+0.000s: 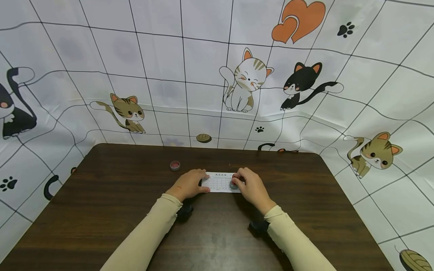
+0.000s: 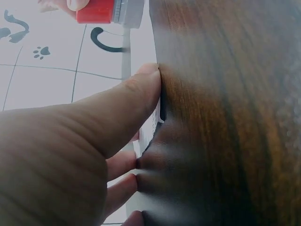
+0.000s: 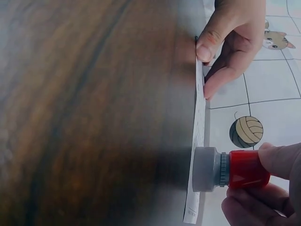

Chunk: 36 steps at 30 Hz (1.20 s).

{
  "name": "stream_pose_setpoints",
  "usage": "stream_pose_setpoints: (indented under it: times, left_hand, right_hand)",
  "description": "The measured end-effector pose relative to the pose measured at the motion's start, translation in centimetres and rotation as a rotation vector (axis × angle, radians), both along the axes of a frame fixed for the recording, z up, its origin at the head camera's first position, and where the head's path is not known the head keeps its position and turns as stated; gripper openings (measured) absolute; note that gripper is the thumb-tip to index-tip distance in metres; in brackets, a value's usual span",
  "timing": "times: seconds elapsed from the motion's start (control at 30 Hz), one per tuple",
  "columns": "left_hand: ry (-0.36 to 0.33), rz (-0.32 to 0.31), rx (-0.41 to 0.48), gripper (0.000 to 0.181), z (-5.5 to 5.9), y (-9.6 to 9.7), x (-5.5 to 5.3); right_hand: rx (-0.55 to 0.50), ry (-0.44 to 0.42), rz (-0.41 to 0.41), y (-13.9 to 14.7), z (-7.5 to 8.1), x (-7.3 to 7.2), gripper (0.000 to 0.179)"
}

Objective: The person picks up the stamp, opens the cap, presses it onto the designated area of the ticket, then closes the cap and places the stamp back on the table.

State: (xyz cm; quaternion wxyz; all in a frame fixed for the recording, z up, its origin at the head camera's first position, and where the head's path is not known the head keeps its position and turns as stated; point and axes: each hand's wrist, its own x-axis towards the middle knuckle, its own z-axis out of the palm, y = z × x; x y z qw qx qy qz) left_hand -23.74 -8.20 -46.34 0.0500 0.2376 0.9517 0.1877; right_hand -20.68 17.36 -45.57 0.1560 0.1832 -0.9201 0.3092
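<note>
A small white paper slip (image 1: pixel 217 182) printed with a grid lies flat on the brown table. My left hand (image 1: pixel 190 184) rests at its left end, thumb on the near edge and fingers spread at the far edge. In my right hand (image 1: pixel 252 190) a round stamp (image 3: pixel 249 168) is pinched by its red handle between thumb and fingers. The stamp's grey base stands upright on the right part of the slip, its face hidden against the paper. From the left wrist view, my left thumb (image 2: pixel 136 96) presses the slip's edge.
A small round cap (image 1: pixel 174 165) with a red inside sits on the table beyond my left hand. Dark wood tabletop (image 1: pixel 101 210) extends on both sides. A white sheet (image 1: pixel 162 90) printed with cats hangs behind the table.
</note>
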Motion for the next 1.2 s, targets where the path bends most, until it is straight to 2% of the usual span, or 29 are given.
stream_pose_setpoints:
  times: [0.33,0.53,0.97,1.2]
  left_hand:
    - [-0.013,0.000,0.010,0.056,0.28,-0.06,0.34]
    - [-0.023,0.000,-0.001,0.057,0.24,-0.14,0.38]
    - [-0.023,0.006,-0.004,0.058,0.74,0.12,0.51]
    - [-0.016,-0.001,-0.010,0.058,0.63,0.10,0.45]
  right_hand:
    - [0.062,0.040,0.002,-0.36,0.06,0.11,0.015]
    - [0.055,0.054,0.015,-0.47,0.18,0.21,0.014]
    - [0.044,0.035,-0.003,-0.34,0.12,0.24,0.015]
    - [0.051,0.017,-0.010,-0.43,0.16,0.25,0.014]
